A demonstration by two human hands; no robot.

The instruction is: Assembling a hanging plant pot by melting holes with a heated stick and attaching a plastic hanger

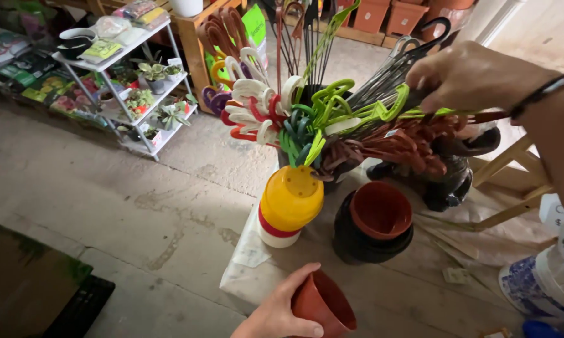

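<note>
My left hand [275, 313] grips a small terracotta-coloured plastic pot [325, 305] by its side, low at the bottom edge, over a pale table [382, 294]. My right hand [470, 78], with a dark bracelet at the wrist, reaches in from the upper right and closes on a bundle of plastic pot hangers [382, 119], brown, green and dark ones fanned out to the left. Below the hangers stand an upturned stack of yellow, red and white pots [289, 206] and a brown pot nested in black pots [376, 219].
A white wire shelf [141, 87] with small potted succulents stands at the left on the concrete floor. Seed packets lie at the far left. Terracotta planters line the back. A wooden frame [513, 181] and a blue-patterned white container [538, 281] sit at the right.
</note>
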